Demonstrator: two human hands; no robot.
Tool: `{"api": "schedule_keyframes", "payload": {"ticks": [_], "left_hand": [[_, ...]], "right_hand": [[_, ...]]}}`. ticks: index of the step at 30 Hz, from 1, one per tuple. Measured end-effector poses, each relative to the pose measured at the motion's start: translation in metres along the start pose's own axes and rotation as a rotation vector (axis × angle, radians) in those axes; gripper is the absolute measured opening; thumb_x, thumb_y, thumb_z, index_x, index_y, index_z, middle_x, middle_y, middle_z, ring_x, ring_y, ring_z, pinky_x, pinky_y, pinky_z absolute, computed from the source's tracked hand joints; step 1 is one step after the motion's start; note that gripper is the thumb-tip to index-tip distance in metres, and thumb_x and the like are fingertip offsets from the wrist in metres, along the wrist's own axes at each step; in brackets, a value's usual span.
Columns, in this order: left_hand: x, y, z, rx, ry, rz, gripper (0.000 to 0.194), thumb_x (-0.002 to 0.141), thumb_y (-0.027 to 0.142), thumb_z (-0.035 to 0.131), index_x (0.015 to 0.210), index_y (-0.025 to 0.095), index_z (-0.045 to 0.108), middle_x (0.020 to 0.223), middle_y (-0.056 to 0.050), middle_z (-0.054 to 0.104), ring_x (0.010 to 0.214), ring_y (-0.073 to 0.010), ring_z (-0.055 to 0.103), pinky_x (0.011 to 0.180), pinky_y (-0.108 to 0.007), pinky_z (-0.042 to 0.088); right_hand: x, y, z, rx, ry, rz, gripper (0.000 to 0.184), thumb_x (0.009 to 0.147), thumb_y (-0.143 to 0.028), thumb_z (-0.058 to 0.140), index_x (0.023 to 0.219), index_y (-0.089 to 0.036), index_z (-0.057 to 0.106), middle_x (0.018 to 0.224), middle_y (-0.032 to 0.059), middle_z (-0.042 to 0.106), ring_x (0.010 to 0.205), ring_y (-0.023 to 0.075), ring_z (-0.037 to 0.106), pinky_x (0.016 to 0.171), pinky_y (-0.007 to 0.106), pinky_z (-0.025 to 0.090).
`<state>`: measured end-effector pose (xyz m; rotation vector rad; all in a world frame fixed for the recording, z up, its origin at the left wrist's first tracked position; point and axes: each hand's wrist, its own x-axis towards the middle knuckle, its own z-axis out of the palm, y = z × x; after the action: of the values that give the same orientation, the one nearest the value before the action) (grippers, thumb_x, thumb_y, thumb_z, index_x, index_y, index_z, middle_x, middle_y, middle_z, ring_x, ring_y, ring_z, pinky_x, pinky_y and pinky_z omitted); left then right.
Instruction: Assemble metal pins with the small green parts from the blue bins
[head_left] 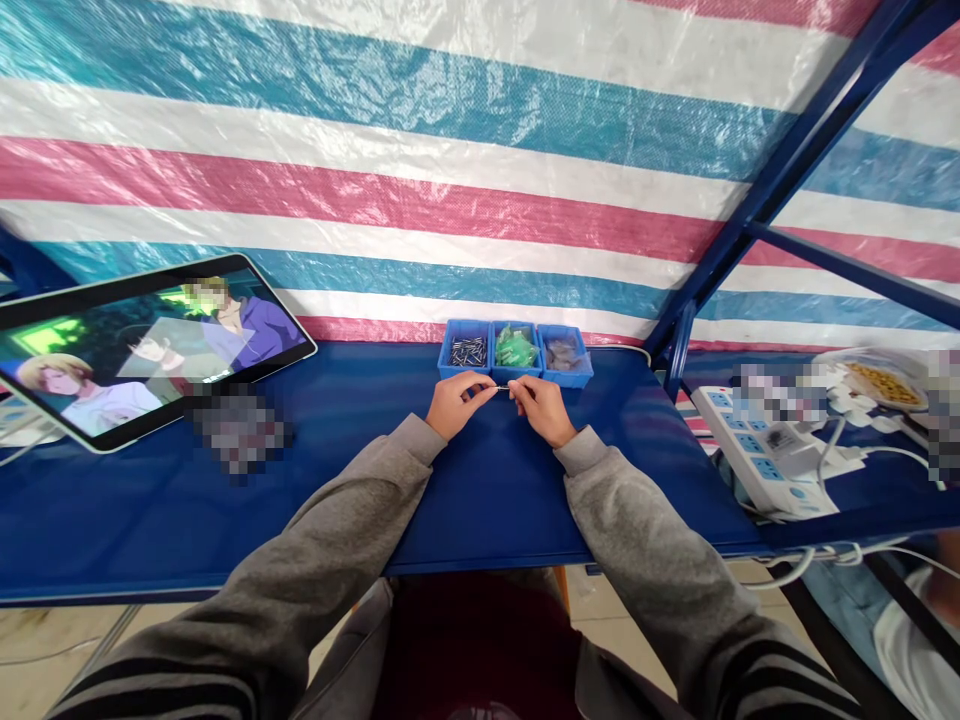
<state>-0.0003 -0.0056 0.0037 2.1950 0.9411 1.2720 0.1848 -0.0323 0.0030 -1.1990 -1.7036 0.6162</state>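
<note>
a makeshift workshop, judging by its striped tarpaulin (420, 180), blue frame (735, 225) and parts bins (568, 379).

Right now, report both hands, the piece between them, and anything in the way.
Left hand, right hand: pinching opposite ends of a thin piece. Detail too small to tell. Blue bins just beyond, not blocking.

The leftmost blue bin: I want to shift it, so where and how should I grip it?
Probably pinch the leftmost bin by its left wall's rim, from above left: that side stands free, the middle bin crowds its right, and the left hand is in front.
</note>
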Motion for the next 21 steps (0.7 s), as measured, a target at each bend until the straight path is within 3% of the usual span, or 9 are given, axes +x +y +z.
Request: {"api": "schedule_keyframes", "payload": {"ticks": [3, 8, 15, 18, 21], "left_hand": [[0.0005, -0.0008, -0.0003, 0.004, -0.004, -0.018, 0.032, 0.090, 0.045, 0.055, 0.085, 0.016, 0.068, 0.080, -0.005, 0.070, 0.068, -0.0141, 0.063, 0.055, -0.022, 0.047], [0.0011, -0.0034, -0.0002, -0.032, -0.007, -0.110, 0.037, 0.093, 0.045, 0.049, 0.075, 0.015, 0.063, 0.064, -0.001, 0.061, 0.057, -0.0110, 0.057, 0.052, -0.021, 0.045], [0.0000, -0.0018, 0.0005, -0.095, -0.057, -0.147, 0.045, 0.094, 0.047, 0.046, 0.063, 0.016, 0.058, 0.052, 0.002, 0.055, 0.049, -0.0094, 0.054, 0.050, -0.020, 0.044], [-0.0003, -0.0008, 0.0011, -0.083, -0.047, -0.119, 0.040, 0.092, 0.049, 0.050, 0.073, 0.016, 0.063, 0.063, -0.001, 0.063, 0.054, -0.0104, 0.057, 0.051, -0.020, 0.046], [-0.0004, -0.0002, 0.0013, -0.057, 0.019, -0.046, 0.035, 0.088, 0.049, 0.058, 0.097, 0.016, 0.066, 0.093, -0.007, 0.068, 0.067, -0.0120, 0.063, 0.053, -0.020, 0.050]], "right_hand": [[0.0000, -0.0003, 0.0004, 0.000, 0.021, 0.009, 0.037, 0.092, -0.047, 0.048, 0.072, -0.019, 0.060, 0.057, -0.0022, 0.056, 0.047, 0.0110, 0.053, 0.057, 0.025, 0.046], [0.0000, -0.0019, 0.0020, 0.089, 0.030, 0.030, 0.029, 0.083, -0.046, 0.061, 0.094, -0.020, 0.063, 0.078, 0.0013, 0.065, 0.050, 0.0119, 0.059, 0.053, 0.025, 0.049], [-0.0014, -0.0046, 0.0034, 0.101, -0.002, 0.018, 0.021, 0.084, -0.041, 0.059, 0.079, -0.020, 0.059, 0.073, 0.0018, 0.065, 0.054, 0.0144, 0.061, 0.057, 0.027, 0.051], [-0.0009, -0.0026, 0.0032, 0.087, -0.003, 0.029, 0.023, 0.087, -0.042, 0.055, 0.079, -0.021, 0.058, 0.067, -0.0002, 0.061, 0.052, 0.0137, 0.059, 0.057, 0.027, 0.050], [-0.0001, -0.0004, 0.0027, 0.048, -0.001, 0.027, 0.026, 0.090, -0.043, 0.050, 0.078, -0.021, 0.056, 0.061, -0.0024, 0.056, 0.050, 0.0126, 0.057, 0.058, 0.026, 0.048]]}}
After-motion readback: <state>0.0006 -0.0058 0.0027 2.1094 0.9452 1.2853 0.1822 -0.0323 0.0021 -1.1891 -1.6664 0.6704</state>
